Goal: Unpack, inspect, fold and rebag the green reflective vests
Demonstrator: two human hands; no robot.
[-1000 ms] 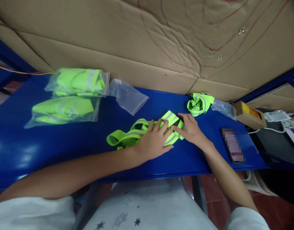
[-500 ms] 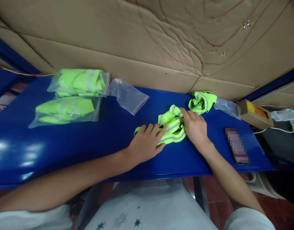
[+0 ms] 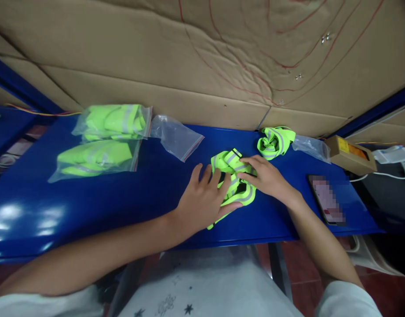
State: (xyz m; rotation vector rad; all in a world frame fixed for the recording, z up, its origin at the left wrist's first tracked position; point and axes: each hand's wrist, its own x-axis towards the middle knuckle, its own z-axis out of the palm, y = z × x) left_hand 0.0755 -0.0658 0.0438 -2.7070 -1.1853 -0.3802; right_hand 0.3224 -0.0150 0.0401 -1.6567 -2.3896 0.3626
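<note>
A bundle of neon-yellow reflective straps (image 3: pixel 247 193) with grey stripes lies loosely on the blue table in front of me. My left hand (image 3: pixel 205 196) reaches over the bundle's left side, fingers spread and slightly bent, its thumb across the lower loops. From the right, my right hand (image 3: pixel 266 176) touches the upper part of the bundle, with thumb and fingers apart. One strap end with a dark edge sticks up near the top. Some of the straps are hidden beneath the left hand.
Two clear bags (image 3: pixel 113 121) of yellow reflective material lie at the left. An unfilled zip bag (image 3: pixel 177 136) is behind my left hand. Another strap bundle (image 3: pixel 275 143), a clear bag (image 3: pixel 311 148), a cardboard box (image 3: pixel 350 154) and a phone (image 3: pixel 326 200) are on the right.
The straps have been shifted and gathered closer together, with one end now hanging toward the front edge. My left hand has moved slightly right, and the right hand's fingers have spread and shifted left.
</note>
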